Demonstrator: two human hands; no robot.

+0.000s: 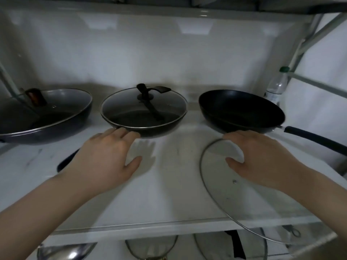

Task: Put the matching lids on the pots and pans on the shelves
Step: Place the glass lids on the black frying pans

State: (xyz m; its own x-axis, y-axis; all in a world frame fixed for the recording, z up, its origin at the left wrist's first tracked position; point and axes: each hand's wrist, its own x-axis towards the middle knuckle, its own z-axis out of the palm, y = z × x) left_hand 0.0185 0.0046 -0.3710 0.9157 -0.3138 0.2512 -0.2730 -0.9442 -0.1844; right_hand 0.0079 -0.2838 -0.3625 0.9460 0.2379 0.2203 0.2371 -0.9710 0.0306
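Glass lid [244, 199] overhangs the shelf's [169, 184] front edge, right hand [262, 158] gripping its knob. Left hand [110, 156], fingers relaxed, touches the lidded middle pan [144, 111]. Best lift the lid level, centre it over the bare right pan [241, 111], then lower.

You have a clear glass lid [249, 207] with a thin metal rim under your right hand [262, 158]. The middle pan [144, 117] wears the same glass and metal, with a matt black plastic knob [143, 91]. The right pan [242, 111] looks dark, smooth and faintly glossy. The shelf [169, 184] is smooth white, slightly shiny.
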